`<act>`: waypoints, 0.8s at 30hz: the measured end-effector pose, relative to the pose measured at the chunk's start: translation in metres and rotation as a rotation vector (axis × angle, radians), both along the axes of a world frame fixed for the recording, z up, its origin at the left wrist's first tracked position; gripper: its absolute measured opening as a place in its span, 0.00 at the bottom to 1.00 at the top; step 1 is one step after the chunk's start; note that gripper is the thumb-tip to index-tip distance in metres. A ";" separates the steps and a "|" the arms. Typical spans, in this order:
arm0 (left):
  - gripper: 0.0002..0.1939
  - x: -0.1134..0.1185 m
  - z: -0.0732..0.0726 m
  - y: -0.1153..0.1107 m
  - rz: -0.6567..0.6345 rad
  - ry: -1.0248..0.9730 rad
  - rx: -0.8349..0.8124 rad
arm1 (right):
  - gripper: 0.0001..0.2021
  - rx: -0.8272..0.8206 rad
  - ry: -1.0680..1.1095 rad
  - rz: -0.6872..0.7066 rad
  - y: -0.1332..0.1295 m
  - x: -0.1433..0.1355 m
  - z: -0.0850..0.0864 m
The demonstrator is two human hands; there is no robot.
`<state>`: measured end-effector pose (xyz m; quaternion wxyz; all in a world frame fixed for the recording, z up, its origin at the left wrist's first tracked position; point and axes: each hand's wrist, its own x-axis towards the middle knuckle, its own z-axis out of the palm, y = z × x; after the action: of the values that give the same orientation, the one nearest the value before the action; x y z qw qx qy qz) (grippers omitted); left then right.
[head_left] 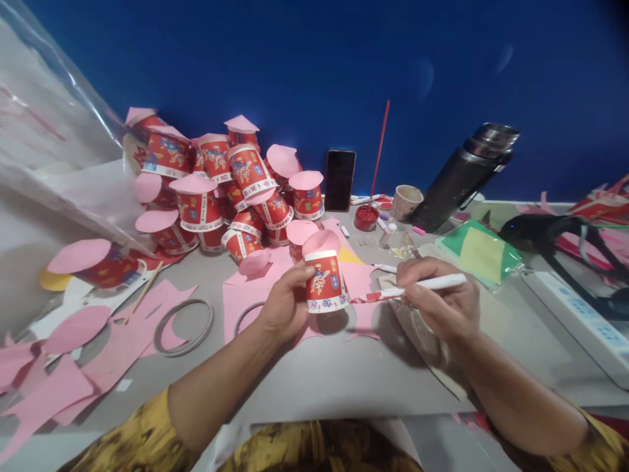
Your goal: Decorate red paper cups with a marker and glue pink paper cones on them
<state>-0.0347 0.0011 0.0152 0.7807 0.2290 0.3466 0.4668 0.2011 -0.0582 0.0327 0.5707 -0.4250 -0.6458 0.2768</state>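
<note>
A red paper cup [324, 280] with a pink paper disc on its top is gripped in my left hand [289, 298], its white patterned rim facing down. My right hand [439, 298] is closed on a white pen [437, 282], whose red-stained tip lies at the cup's lower right edge. Behind my left hand, many similar red cups [249, 172] with pink paper on them are piled up. Pink paper sheets [250, 295] lie under and around the held cup.
A black phone [340, 180] leans on the blue wall, beside a small red pot [366, 217] with a red stick. Further right are a tilted black flask [455, 177], a green packet [479, 252] and a white power strip [582, 321]. Tape rings [184, 354] and pink scraps [122, 341] lie left.
</note>
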 end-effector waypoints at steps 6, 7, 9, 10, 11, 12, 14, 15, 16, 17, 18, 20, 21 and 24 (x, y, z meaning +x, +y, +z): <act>0.18 -0.005 -0.005 0.003 -0.022 -0.054 -0.063 | 0.04 0.108 -0.020 0.093 -0.001 -0.006 0.009; 0.18 -0.005 -0.007 0.003 -0.030 -0.063 -0.057 | 0.04 0.119 -0.015 0.085 -0.001 -0.006 0.010; 0.17 -0.006 -0.009 0.003 -0.056 -0.093 -0.046 | 0.04 0.124 -0.007 0.065 -0.001 -0.005 0.011; 0.17 -0.006 -0.010 0.003 -0.066 -0.107 -0.039 | 0.04 0.122 -0.002 0.058 -0.002 -0.005 0.011; 0.16 -0.006 -0.010 0.003 -0.072 -0.117 -0.030 | 0.04 0.120 0.000 0.056 -0.002 -0.005 0.011; 0.16 -0.005 -0.009 0.002 -0.077 -0.119 -0.019 | 0.03 0.121 0.000 0.058 -0.002 -0.005 0.011; 0.16 -0.004 -0.008 0.001 -0.085 -0.107 0.006 | 0.03 0.124 -0.013 0.077 -0.003 -0.008 0.012; 0.16 -0.003 -0.007 0.000 -0.085 -0.096 0.016 | 0.04 0.128 -0.024 0.090 -0.004 -0.009 0.012; 0.16 -0.002 -0.006 0.000 -0.078 -0.085 0.023 | 0.04 0.134 -0.038 0.105 -0.005 -0.011 0.012; 0.16 -0.001 -0.005 -0.001 -0.068 -0.076 0.024 | 0.05 0.139 -0.054 0.118 -0.005 -0.013 0.012; 0.16 -0.001 -0.005 -0.001 -0.055 -0.071 0.019 | 0.05 0.144 -0.068 0.127 -0.006 -0.015 0.012; 0.15 0.000 -0.005 -0.001 -0.032 -0.065 0.009 | 0.06 0.149 -0.088 0.135 -0.006 -0.017 0.012; 0.15 0.000 -0.005 -0.001 -0.027 -0.061 0.010 | 0.06 0.147 -0.093 0.134 -0.006 -0.018 0.011; 0.15 0.000 -0.005 0.000 -0.031 -0.044 0.033 | 0.06 0.153 -0.096 0.133 -0.006 -0.017 0.011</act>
<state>-0.0343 0.0010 0.0101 0.7914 0.2369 0.3178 0.4653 0.1838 -0.0643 0.0433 0.5503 -0.3493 -0.7183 0.2433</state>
